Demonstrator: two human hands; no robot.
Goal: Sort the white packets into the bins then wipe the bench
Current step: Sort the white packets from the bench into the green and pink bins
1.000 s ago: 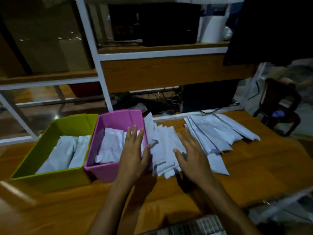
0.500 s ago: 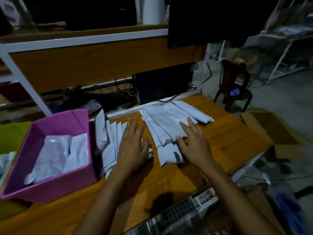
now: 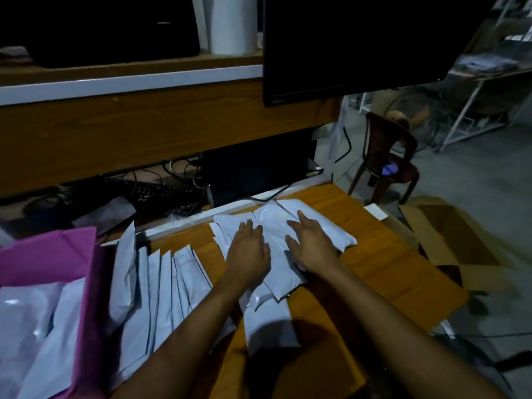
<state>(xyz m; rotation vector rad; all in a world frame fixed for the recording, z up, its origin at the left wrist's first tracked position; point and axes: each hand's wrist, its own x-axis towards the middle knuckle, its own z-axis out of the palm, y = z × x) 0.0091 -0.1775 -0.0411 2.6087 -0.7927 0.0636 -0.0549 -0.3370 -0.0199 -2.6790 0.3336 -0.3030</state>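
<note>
A person leans over a wooden desk point(image 3: 388, 272) in dim light. The sorting looks partly done. A pink bin point(image 3: 87, 298) at eight o'clock already holds several white packets point(image 3: 34, 321), but many are still out on the desk. A fanned row of packets point(image 3: 161, 286) lies just beside the bin's wall, with some leaning on it. A second pile point(image 3: 273, 218) sits near the desk's far edge, at one o'clock from the row. Only this one bin is in view. No cloth shows, so the wiping seems not yet begun.

Both arms reach forward from six o'clock. The left hand point(image 3: 249, 254) lies palm down on the second pile, fingers straight and close together, gripping nothing. The right hand point(image 3: 312, 243) rests flat just beside it at three o'clock, fingers spread a little wider, also holding nothing. A strip of packet shows between the two hands. A cardboard box point(image 3: 449, 234) lies open on the floor at three o'clock.
</note>
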